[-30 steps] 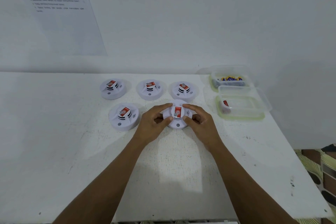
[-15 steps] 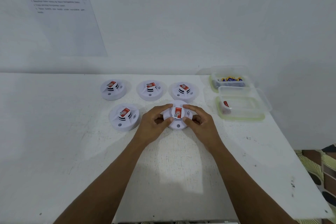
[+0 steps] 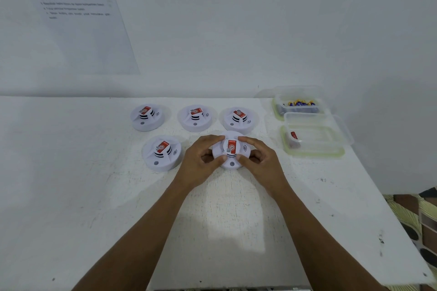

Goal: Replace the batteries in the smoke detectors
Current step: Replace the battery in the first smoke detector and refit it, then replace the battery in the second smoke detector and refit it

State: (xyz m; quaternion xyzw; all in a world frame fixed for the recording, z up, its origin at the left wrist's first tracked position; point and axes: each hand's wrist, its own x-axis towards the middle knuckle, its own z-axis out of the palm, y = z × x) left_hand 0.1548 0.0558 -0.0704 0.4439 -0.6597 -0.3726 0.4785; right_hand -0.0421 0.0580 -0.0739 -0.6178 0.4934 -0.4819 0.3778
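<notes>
- White desk (image 3: 71, 184) fills the lower frame, set against a white wall.
- Printed sheet (image 3: 71, 19) hangs on the wall at upper left; text unreadable.
- Left hand (image 3: 201, 163) and right hand (image 3: 262, 163) meet at centre frame, one on either side of a smoke detector (image 3: 230, 149) resting on the desk.
- Left fingers (image 3: 212, 140) and right fingers (image 3: 250, 142), with thumbs, curl round the detector's raised centre and grip it.
- Two clear tubs right of centre, one behind the other: near tub (image 3: 314, 152), far tub (image 3: 280, 110).
- Other detectors: back-left detector (image 3: 146, 117), back-middle detector (image 3: 195, 117) and back-right detector (image 3: 238, 117) in a row; front-left detector (image 3: 162, 152) just beside the left hand.
- Batteries (image 3: 300, 103) lie in the far tub; one red-and-white item (image 3: 294, 136) lies in the near tub.
</notes>
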